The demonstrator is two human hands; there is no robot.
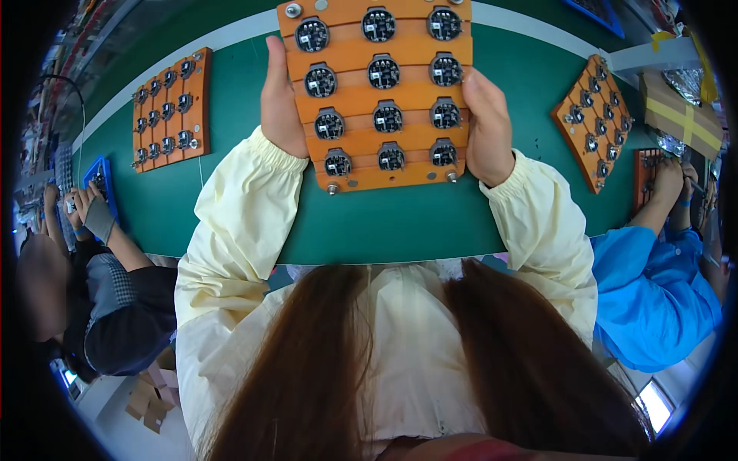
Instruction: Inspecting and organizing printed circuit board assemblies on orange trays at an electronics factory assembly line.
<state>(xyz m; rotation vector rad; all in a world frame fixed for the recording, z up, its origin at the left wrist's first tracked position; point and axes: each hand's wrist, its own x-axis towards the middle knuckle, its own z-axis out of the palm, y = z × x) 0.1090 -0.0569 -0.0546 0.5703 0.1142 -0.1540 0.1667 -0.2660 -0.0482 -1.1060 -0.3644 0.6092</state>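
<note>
While gripped at both side edges, left hand (281,104) and right hand (487,127) clasping it, the orange fixture board (380,96) lies flat on the green table (400,219), its round black parts facing up for view.

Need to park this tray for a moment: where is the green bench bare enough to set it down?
Bare green mat lies under the held orange tray, gripped by left hand and right hand. Another strip lies between it and the left tray. It is crowded by the right tray.

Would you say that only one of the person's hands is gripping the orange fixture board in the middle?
No, the left hand grips the left edge of the orange fixture board and the right hand grips its right edge.
</note>
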